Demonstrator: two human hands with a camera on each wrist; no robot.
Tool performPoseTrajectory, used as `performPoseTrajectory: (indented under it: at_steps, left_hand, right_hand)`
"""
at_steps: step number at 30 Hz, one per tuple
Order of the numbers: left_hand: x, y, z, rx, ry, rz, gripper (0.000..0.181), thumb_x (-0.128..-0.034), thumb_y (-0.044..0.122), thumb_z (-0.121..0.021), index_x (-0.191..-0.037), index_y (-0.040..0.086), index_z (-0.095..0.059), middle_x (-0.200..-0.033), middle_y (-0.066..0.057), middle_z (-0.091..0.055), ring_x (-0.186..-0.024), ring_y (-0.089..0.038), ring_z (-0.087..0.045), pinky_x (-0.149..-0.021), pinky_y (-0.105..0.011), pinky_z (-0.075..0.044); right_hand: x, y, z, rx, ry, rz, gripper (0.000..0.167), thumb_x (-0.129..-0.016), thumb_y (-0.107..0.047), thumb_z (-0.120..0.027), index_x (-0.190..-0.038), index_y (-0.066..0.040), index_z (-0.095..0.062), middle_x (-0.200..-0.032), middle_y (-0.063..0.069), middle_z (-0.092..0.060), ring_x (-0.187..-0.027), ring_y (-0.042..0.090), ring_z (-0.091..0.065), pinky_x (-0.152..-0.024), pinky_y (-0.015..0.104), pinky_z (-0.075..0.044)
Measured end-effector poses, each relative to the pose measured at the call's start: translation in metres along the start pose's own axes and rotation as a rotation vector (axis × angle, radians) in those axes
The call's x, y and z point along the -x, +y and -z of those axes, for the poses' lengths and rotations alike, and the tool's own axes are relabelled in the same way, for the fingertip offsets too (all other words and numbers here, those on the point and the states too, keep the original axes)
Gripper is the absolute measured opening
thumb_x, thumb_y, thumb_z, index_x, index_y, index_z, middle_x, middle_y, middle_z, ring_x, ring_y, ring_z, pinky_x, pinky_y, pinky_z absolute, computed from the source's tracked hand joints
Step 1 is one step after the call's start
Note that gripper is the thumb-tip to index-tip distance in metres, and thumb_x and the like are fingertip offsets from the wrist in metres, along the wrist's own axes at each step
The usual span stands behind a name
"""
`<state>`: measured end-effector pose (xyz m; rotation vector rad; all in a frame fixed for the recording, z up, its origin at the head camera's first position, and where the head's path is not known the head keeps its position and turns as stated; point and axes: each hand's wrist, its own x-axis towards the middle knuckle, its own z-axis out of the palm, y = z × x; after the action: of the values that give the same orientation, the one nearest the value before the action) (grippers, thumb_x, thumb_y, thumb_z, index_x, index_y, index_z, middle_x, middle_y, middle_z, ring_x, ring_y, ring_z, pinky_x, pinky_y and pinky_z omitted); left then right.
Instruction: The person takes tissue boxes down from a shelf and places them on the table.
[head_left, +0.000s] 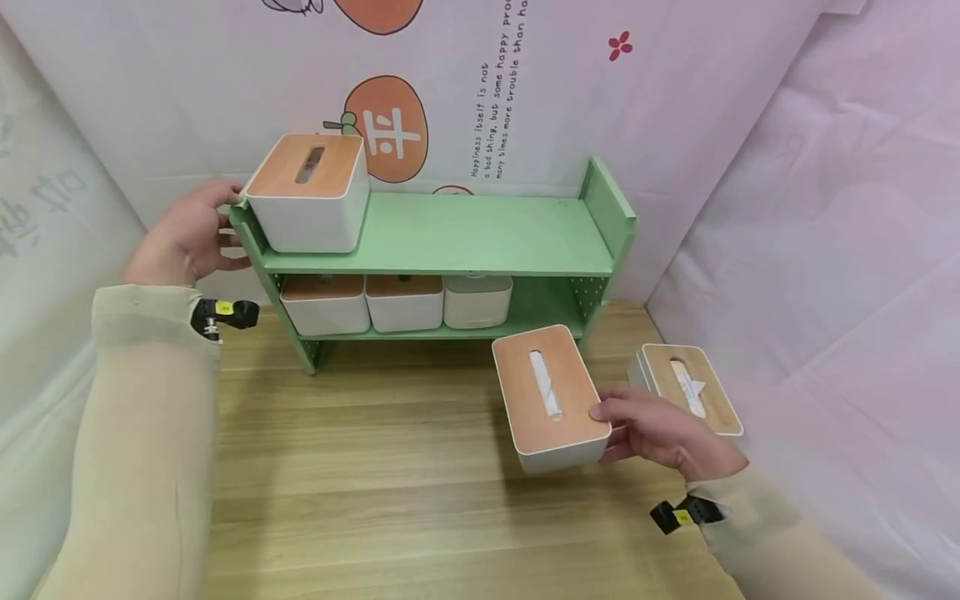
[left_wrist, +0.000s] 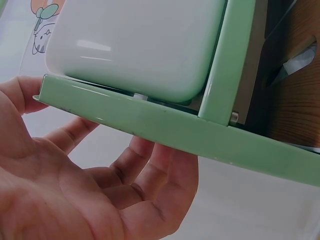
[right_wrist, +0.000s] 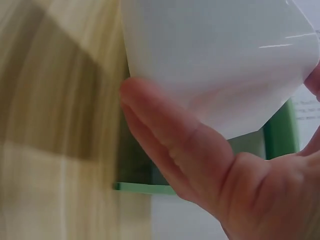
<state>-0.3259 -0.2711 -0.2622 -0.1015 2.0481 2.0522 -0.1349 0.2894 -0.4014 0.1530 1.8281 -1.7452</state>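
My right hand (head_left: 660, 429) grips a white tissue box (head_left: 551, 392) with a wood-look lid, thumb on the lid and fingers against its side. The box hangs tilted above the wooden surface, in front of the shelf's right half; white tissue shows in its slot. In the right wrist view its white wall (right_wrist: 215, 50) rests against my fingers (right_wrist: 170, 120). With my left hand (head_left: 187, 233) I hold the left side panel of a green two-tier shelf (head_left: 480, 233). The left wrist view shows the thumb at the panel's end and curled fingers (left_wrist: 170, 185) along its outer face.
Another wood-lidded tissue box (head_left: 315, 196) stands at the top tier's left end. Below are two wood-lidded boxes (head_left: 326, 308) and a paler box (head_left: 477, 302). One more tissue box (head_left: 690, 387) stands right of my held one, by the white sheet wall (head_left: 817, 333).
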Motion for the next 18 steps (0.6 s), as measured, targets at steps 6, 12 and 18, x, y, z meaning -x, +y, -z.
performPoseTrajectory:
  at_steps: [6, 12, 18]
  left_hand:
    - [0.000, 0.000, 0.000, -0.008, -0.006, 0.002, 0.018, -0.1049, 0.031, -0.042, -0.121, 0.024, -0.047, -0.115, -0.005, -0.048, -0.092, -0.024, -0.053, -0.079, -0.046, -0.045]
    - [0.000, 0.000, -0.001, -0.008, 0.002, 0.006, 0.020, -0.1050, 0.031, -0.042, -0.123, 0.024, -0.047, -0.118, -0.007, -0.047, -0.094, -0.024, -0.052, -0.079, -0.047, -0.045]
    - [0.001, 0.000, -0.001, 0.004, 0.006, 0.006, 0.021, -0.1045, 0.031, -0.044, -0.123, 0.023, -0.047, -0.116, -0.006, -0.048, -0.093, -0.024, -0.053, -0.077, -0.046, -0.046]
  right_hand:
    - [-0.008, 0.017, 0.000, -0.002, 0.007, -0.022, 0.072, -0.097, -0.023, -0.061, -0.147, 0.012, -0.024, -0.113, 0.024, -0.066, -0.097, 0.035, -0.067, -0.083, 0.055, -0.053]
    - [-0.017, 0.029, -0.009, -0.016, 0.032, -0.028, 0.074, -0.096, -0.022, -0.062, -0.148, 0.011, -0.022, -0.116, 0.025, -0.065, -0.098, 0.036, -0.067, -0.082, 0.055, -0.054]
    - [-0.028, 0.043, -0.020, -0.060, 0.035, -0.039, 0.076, -0.094, -0.021, -0.064, -0.149, 0.007, -0.019, -0.118, 0.026, -0.062, -0.101, 0.038, -0.065, -0.084, 0.056, -0.052]
